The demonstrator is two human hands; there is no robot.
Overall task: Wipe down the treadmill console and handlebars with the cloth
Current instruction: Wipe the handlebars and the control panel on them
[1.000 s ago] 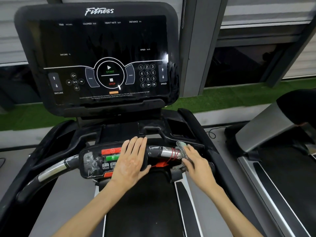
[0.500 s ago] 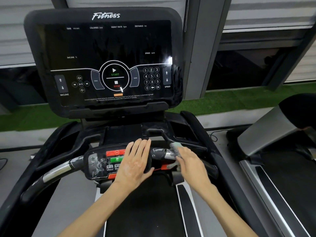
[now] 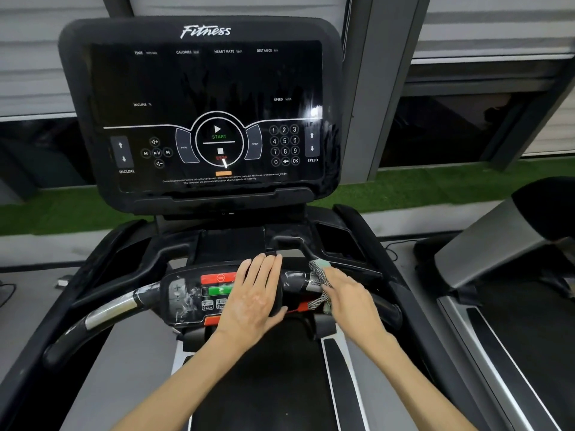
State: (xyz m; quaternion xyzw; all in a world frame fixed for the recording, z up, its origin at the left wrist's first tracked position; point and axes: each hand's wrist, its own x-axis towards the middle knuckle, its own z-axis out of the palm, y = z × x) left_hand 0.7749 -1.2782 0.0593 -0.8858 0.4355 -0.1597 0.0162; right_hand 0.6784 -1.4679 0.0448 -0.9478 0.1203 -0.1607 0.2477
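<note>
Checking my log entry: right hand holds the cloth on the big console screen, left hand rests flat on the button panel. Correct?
Not the screen: the head view shows the right hand holding the cloth on the handlebar; the left hand does rest flat on the button panel.

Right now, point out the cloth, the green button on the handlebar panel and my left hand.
cloth (image 3: 316, 273): head view, on its grey mesh fold.
green button (image 3: 219, 290): head view, on its visible middle.
left hand (image 3: 255, 298): head view, on the back of the hand.
</note>
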